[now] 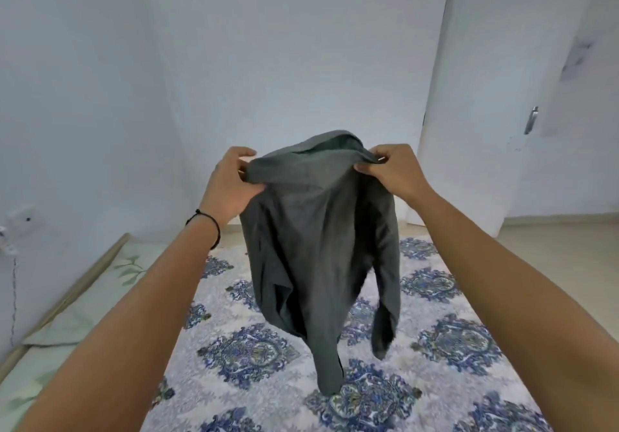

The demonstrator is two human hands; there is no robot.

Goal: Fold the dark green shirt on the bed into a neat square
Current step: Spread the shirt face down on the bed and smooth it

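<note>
Two bare hands hold the dark green fabric shirt [318,247] up in the air above the bed [435,381]. The left hand [231,187] has its grip closed on one upper corner of the garment; the right hand [392,170] pinches the opposite upper corner. The shirt hangs unfolded and crumpled (one sleeve dangles at the right side), its lowest point touching or just above the white bedspread with blue medallion pattern [251,358]. A thin black wristband [207,225] circles the left wrist.
</note>
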